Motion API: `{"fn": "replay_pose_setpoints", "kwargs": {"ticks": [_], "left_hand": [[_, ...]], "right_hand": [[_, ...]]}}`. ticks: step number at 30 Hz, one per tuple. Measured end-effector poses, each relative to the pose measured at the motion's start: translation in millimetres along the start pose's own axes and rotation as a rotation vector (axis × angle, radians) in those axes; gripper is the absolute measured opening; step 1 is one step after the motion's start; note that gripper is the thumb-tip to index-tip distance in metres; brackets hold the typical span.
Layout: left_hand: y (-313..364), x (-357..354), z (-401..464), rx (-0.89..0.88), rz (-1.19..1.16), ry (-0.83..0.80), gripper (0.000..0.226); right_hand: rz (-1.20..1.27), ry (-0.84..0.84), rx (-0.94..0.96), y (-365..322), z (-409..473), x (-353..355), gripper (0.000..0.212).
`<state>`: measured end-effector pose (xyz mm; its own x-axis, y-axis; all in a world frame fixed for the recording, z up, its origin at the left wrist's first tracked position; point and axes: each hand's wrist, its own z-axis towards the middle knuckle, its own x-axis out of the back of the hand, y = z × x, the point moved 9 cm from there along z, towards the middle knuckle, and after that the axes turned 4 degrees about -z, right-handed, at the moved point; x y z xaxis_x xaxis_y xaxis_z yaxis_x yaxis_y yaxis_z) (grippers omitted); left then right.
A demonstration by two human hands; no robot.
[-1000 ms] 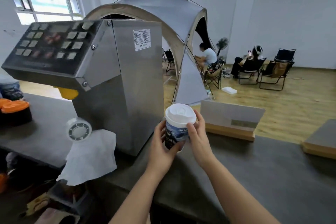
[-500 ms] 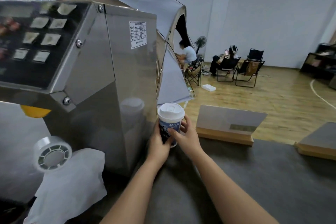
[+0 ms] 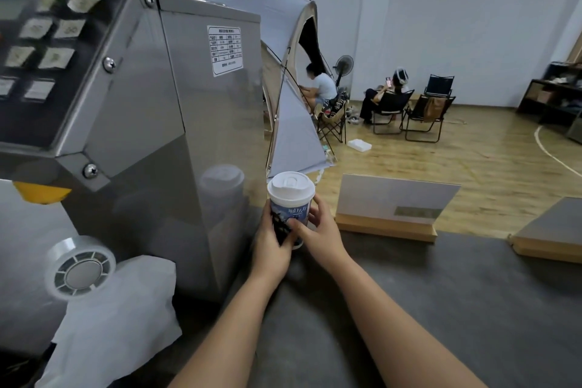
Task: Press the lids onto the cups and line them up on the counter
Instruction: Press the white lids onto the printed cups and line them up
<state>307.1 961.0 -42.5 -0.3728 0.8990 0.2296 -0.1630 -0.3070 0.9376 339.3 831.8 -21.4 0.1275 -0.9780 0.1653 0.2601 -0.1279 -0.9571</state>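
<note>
Head cam has both hands, left hand (image 3: 271, 244) and right hand (image 3: 321, 230), wrapped around the lidded paper cup (image 3: 289, 209) at the bench (image 3: 441, 293) by the steel machine (image 3: 176, 135), so I'd set it flat, then let go gently.

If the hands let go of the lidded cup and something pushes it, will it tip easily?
Probably yes: the cup is tall and narrows toward its base, so it seems top-heavy. The lid looks seated, which may limit spills. Both hands, left and right, steady it.
</note>
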Motion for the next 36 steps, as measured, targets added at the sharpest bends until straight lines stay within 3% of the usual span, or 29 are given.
{"fn": "replay_pose_setpoints", "kwargs": {"ticks": [7, 9, 13, 16, 26, 36], "left_hand": [[15.2, 15.0, -31.2, 0.067, 0.008, 0.015, 0.074], [18.0, 23.9, -52.2, 0.078, -0.051, 0.049, 0.057], [36.7, 34.1, -91.0, 0.049, -0.168, 0.151, 0.032], [51.6, 16.8, -102.5, 0.043, -0.265, 0.174, 0.028], [123.4, -157.4, -170.3, 0.092, -0.438, -0.06, 0.024], [232.7, -402.6, -323.9, 0.119, -0.524, -0.366, 0.022]], "right_hand": [[-0.031, -0.046, -0.07, 4.1, -16.5, 15.6, 0.081], [-0.065, -0.045, -0.09, 3.8, -31.5, 34.8, 0.07], [-0.134, -0.051, -0.094, 1.1, -66.6, 83.9, 0.025], [-0.151, -0.001, -0.119, 0.2, -91.8, 128.8, 0.019], [-0.088, 0.305, -0.171, -4.0, -193.6, 318.7, 0.023], [-0.137, 0.666, -0.215, -14.6, -368.7, 589.9, 0.025]]}}
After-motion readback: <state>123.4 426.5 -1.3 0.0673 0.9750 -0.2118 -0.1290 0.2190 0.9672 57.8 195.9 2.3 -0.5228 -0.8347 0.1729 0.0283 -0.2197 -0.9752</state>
